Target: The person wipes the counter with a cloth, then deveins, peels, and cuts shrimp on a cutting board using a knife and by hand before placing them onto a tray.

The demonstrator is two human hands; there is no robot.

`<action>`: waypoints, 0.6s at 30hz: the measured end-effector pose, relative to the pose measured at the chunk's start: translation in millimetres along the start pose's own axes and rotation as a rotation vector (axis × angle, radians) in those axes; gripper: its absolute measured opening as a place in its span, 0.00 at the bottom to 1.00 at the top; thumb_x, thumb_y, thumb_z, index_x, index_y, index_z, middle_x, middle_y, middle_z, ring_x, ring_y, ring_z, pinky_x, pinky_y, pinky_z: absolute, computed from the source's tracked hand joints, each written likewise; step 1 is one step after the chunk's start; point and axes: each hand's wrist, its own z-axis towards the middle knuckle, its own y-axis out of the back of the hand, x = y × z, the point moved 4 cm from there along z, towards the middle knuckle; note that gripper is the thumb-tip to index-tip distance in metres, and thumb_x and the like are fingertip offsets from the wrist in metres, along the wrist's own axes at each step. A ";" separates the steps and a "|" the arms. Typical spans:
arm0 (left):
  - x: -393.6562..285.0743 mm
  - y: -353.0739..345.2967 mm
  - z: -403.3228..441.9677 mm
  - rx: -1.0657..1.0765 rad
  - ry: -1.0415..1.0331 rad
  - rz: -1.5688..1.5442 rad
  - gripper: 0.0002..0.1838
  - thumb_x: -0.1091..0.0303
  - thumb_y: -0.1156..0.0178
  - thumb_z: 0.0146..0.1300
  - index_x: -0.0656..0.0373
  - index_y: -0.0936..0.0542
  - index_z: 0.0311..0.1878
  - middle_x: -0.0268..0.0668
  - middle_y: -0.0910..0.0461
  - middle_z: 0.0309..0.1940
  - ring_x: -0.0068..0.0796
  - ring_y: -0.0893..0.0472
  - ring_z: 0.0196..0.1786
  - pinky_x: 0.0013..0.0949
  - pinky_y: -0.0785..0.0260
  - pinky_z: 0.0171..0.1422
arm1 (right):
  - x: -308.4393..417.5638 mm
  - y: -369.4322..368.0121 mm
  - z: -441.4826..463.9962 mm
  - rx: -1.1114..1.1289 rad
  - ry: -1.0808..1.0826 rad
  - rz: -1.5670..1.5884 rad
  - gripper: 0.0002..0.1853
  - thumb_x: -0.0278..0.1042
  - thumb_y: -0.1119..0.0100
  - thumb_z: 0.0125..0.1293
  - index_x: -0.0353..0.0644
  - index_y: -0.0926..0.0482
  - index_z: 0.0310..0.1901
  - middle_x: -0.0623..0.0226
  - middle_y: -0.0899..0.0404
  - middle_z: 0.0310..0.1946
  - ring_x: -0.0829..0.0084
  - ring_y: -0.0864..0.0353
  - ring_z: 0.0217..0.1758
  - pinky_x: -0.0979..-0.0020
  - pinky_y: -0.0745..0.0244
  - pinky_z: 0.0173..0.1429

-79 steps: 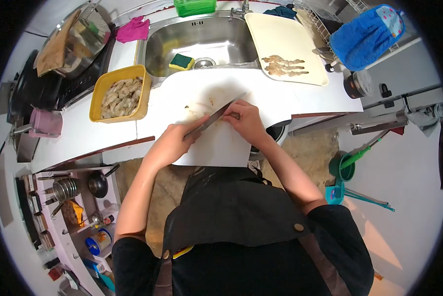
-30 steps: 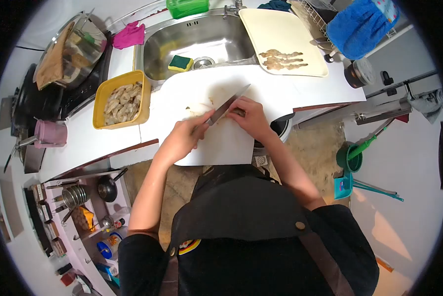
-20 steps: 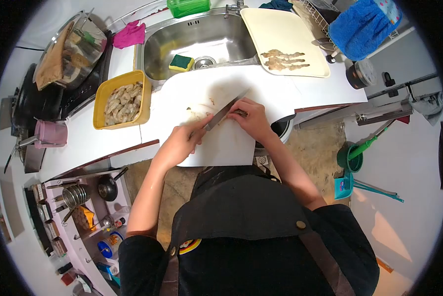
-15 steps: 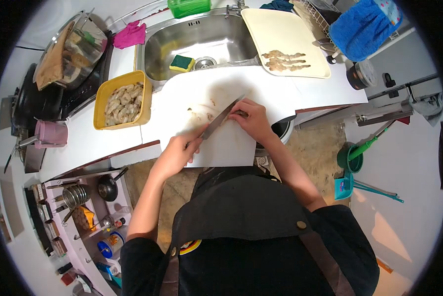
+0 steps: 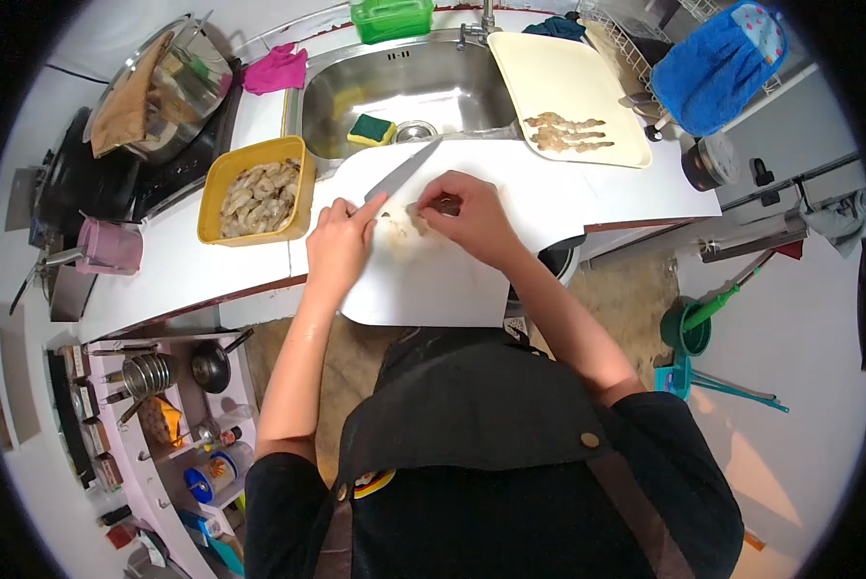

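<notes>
My left hand (image 5: 340, 243) is closed round the handle of a knife (image 5: 404, 176), whose blade points up and to the right over the white cutting board (image 5: 423, 294). To its right, my right hand (image 5: 467, 217) pinches a small shrimp (image 5: 445, 206), partly hidden by the fingers. Small brown scraps (image 5: 392, 224) lie on the board between the hands. A yellow container (image 5: 304, 203) full of shrimp (image 5: 259, 198) stands left of the board. Several shrimp (image 5: 568, 133) lie in a row on the cream tray (image 5: 558, 77) at the upper right.
Behind the board is a steel sink (image 5: 452, 87) with a sponge (image 5: 371, 130). A large pot (image 5: 187, 87) and a pink cup (image 5: 112, 246) stand at the left. A blue towel (image 5: 708, 77) hangs at the right, above a dark jar (image 5: 711, 162).
My left hand has moved the knife left and up, away from the right hand. My right hand has shifted left over the board, still pinching the shrimp. The view has shifted slightly.
</notes>
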 end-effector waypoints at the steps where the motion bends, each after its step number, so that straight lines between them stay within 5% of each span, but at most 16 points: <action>1: 2.7 -5.0 0.0 0.029 0.013 -0.009 0.23 0.70 0.38 0.58 0.38 0.19 0.58 0.35 0.23 0.39 0.39 0.23 0.41 0.40 0.27 0.44 | 3.1 -2.5 1.9 0.012 -0.007 0.034 0.04 0.21 0.39 0.58 0.33 0.19 0.36 0.67 0.21 0.33 0.78 0.19 0.39 0.76 0.22 0.53; 4: -5.3 6.6 4.4 -0.154 -0.059 -0.027 0.22 0.72 0.39 0.57 0.42 0.18 0.56 0.36 0.23 0.40 0.40 0.24 0.43 0.41 0.29 0.49 | -9.5 3.6 -0.2 0.032 0.003 -0.008 0.05 0.21 0.38 0.57 0.34 0.19 0.36 0.66 0.20 0.34 0.76 0.19 0.39 0.75 0.21 0.52; 8: -21.5 -4.9 19.8 0.025 -0.143 -0.367 0.15 0.74 0.39 0.57 0.54 0.16 0.48 0.39 0.22 0.42 0.43 0.25 0.46 0.40 0.30 0.52 | -31.3 28.8 -13.5 0.072 0.002 -0.460 0.06 0.21 0.38 0.55 0.36 0.19 0.37 0.62 0.18 0.35 0.71 0.18 0.37 0.72 0.21 0.49; 18: -82.7 -27.0 24.6 0.204 -0.132 -0.582 0.06 0.74 0.40 0.57 0.64 0.16 0.35 0.48 0.22 0.35 0.50 0.20 0.39 0.45 0.27 0.46 | -51.0 50.4 -29.7 -0.008 0.174 -0.469 0.04 0.25 0.34 0.52 0.40 0.18 0.31 0.62 0.19 0.30 0.61 0.23 0.43 0.63 0.25 0.48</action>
